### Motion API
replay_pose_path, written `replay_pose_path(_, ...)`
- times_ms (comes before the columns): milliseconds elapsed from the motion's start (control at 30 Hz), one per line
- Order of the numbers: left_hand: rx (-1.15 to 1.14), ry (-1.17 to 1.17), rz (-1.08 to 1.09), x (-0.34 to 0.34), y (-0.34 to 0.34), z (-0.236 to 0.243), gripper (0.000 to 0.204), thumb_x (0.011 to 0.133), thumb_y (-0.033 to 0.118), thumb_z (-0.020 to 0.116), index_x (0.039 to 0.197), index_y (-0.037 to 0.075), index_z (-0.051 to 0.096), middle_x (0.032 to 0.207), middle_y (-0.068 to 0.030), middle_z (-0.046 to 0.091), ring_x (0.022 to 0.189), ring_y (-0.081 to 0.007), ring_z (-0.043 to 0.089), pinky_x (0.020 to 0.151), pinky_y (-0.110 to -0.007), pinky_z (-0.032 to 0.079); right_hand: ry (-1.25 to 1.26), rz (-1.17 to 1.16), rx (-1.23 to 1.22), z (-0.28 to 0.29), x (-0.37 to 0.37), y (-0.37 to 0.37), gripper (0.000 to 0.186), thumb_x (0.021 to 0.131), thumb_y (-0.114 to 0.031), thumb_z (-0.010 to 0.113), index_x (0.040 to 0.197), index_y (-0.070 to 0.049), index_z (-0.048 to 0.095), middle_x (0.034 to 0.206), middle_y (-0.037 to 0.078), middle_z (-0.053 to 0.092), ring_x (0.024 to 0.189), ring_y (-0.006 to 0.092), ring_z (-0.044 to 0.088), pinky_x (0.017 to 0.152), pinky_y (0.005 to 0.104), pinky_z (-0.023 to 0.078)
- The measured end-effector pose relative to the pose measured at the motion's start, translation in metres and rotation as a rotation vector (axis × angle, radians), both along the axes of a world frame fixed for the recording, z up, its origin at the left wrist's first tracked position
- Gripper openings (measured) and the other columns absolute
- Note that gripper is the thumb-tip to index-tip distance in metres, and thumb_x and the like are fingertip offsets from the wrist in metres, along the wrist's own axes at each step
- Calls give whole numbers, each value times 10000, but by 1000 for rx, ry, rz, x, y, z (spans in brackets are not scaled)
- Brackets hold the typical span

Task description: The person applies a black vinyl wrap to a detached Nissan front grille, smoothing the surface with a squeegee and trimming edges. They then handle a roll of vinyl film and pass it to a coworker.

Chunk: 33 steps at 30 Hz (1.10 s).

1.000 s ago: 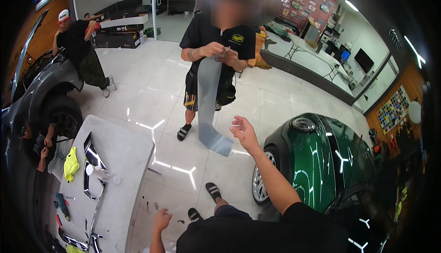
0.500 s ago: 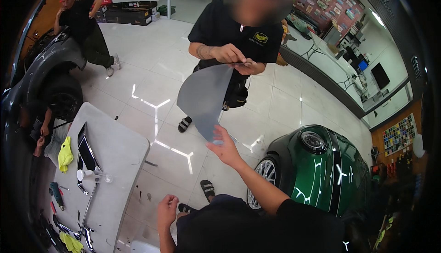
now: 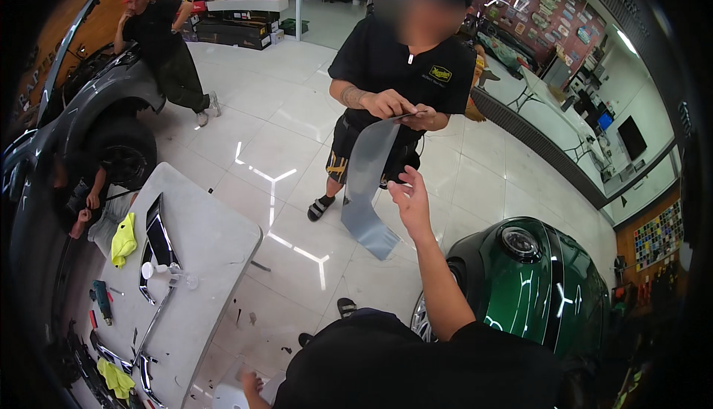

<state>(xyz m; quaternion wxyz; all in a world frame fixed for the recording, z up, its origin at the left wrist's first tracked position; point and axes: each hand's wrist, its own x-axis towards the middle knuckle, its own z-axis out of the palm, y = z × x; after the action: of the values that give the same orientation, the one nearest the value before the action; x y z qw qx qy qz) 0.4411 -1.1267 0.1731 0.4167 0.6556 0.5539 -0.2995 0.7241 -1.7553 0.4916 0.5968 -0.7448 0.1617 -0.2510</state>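
A co-worker in a black shirt holds a grey translucent film sheet by its upper edge with both hands. It hangs down in a curved strip with its bottom end bent to the right. My right hand is raised just right of the sheet. Its fingers are apart and hold nothing, and a gap shows between hand and sheet. My left hand is low at the bottom edge, beside a white object I cannot make out. Its fingers are small and blurred, so their closing is unclear.
On my left, a grey table bears dark trim pieces, yellow cloths and a heat gun. A green car stands at right. A dark car is at far left, with another person leaning there.
My right hand has let go of the sheet's lower end and moved up and right. The sheet now hangs from the co-worker's hands. My left hand has dropped lower.
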Motion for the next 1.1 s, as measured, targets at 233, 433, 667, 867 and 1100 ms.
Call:
replay_pose_path(233,172,-393,-701,-102,33,22,312,907,255,714,1102,19,773,1037,-238,745,1044,-386,712,936,-510,544,19,59,123,4,19,17,731,1002,-349,763,1560,-11,431,1436,193,556,1157,206,633,882,342,567)
replay_pose_path(433,-78,-409,-583,-61,-35,-13,321,960,280,693,1136,13,726,888,-138,764,793,-270,738,667,-405,559,36,80,154,6,19,34,707,1003,-312,771,1543,4,442,1398,191,579,1106,198,647,864,335,568)
replay_pose_path(667,-252,-494,-428,2,-109,-3,359,1019,291,671,1205,-14,711,911,-121,772,752,-177,732,633,-322,549,35,121,152,-5,9,35,723,990,-275,782,1560,-9,425,1407,169,561,1142,206,628,896,350,573)
replay_pose_path(867,-297,-362,-270,7,-77,-9,342,1023,269,650,1221,-6,695,937,-135,773,712,-199,733,589,-338,545,100,147,-77,-11,-3,48,804,908,-161,831,1570,-5,402,1411,181,554,1173,236,624,920,370,566)
replay_pose_path(1100,-189,-228,-66,-45,-21,-9,346,1011,258,640,1248,9,677,942,-136,769,700,-220,732,559,-356,554,41,101,-236,-18,1,64,935,851,-187,888,1591,-7,345,1424,172,533,1241,269,575,960,376,550)
